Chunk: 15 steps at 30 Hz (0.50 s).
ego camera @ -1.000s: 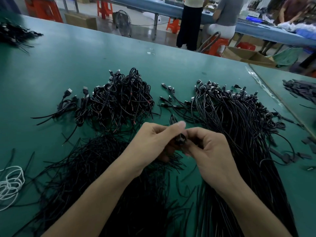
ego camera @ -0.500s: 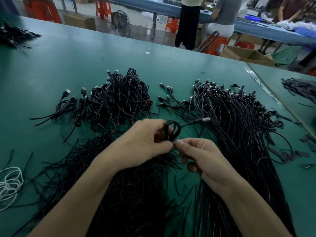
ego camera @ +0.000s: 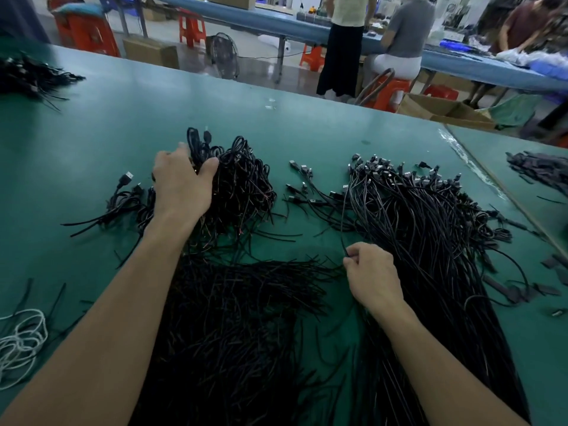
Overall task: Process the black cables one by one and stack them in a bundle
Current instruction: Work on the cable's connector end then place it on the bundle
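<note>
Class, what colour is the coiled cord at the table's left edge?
The cord is white; the head view shows it best.

Open tabletop beyond cable heaps

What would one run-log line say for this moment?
left hand: grips coiled cable over coiled pile | right hand: pinches single cable from straight pile

The hands split apart! The left hand has swung out to ten o'clock, carrying the coiled cable onto the bundle, while the right hand drops to four o'clock and pinches a fresh cable from the loose heap.
</note>
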Available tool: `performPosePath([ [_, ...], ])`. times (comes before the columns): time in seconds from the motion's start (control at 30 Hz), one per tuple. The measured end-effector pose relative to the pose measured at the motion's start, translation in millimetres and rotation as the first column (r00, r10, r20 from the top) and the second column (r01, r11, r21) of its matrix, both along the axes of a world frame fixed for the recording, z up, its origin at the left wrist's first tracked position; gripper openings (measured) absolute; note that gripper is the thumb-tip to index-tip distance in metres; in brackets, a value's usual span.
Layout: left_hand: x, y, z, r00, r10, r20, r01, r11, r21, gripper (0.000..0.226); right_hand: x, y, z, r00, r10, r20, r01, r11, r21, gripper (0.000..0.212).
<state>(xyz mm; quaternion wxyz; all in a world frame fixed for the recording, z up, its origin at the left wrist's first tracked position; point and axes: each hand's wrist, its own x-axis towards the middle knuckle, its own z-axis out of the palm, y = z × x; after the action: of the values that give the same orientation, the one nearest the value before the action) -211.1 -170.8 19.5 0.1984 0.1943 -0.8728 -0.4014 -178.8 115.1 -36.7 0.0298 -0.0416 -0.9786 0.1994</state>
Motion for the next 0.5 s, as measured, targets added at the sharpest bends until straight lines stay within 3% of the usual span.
performPosePath([
  [0.1, 7.0, 4.2, -1.3, 0.998, 0.018, -0.068, -0.023, 0.998, -0.061, 0.067, 0.1, -3.8, 11.1, 0.996, 0.010, -0.089, -0.029, 0.977, -0.210, 0.018],
  [0.17, 16.7, 11.0, -2.7, 0.980, -0.009, -0.198, -0.013, 0.994, -0.108, 0.056, 6.1, -10.2, 23.2, 0.994, 0.029, -0.108, -0.070, 0.912, -0.404, 0.014],
  [0.23, 27.5, 21.5, -3.7, 0.950, -0.066, -0.306, 0.008, 0.982, -0.187, 0.034, 14.3, -17.9, 38.2, 0.984, 0.063, -0.167, -0.139, 0.859, -0.494, 0.018],
  [0.27, 33.4, 28.1, -3.9, 0.935, -0.128, -0.329, 0.056, 0.974, -0.220, 0.026, 19.7, -21.2, 46.0, 0.976, 0.068, -0.208, -0.168, 0.842, -0.512, 0.020],
  [0.33, 45.5, 42.4, -6.9, 0.878, -0.348, -0.330, 0.279, 0.931, -0.237, 0.032, 32.2, -27.2, 62.4, 0.952, 0.084, -0.295, -0.239, 0.805, -0.543, 0.020],
  [0.43, 59.1, 60.5, -16.8, 0.703, -0.672, -0.235, 0.640, 0.741, -0.203, 0.055, 56.1, -39.1, 82.2, 0.896, 0.247, -0.369, -0.425, 0.718, -0.551, 0.014],
  [0.5, 59.4, 71.4, -26.4, 0.642, -0.738, -0.210, 0.713, 0.674, -0.191, 0.049, 71.8, -45.8, 90.6, 0.843, 0.378, -0.383, -0.535, 0.659, -0.529, 0.013],
])
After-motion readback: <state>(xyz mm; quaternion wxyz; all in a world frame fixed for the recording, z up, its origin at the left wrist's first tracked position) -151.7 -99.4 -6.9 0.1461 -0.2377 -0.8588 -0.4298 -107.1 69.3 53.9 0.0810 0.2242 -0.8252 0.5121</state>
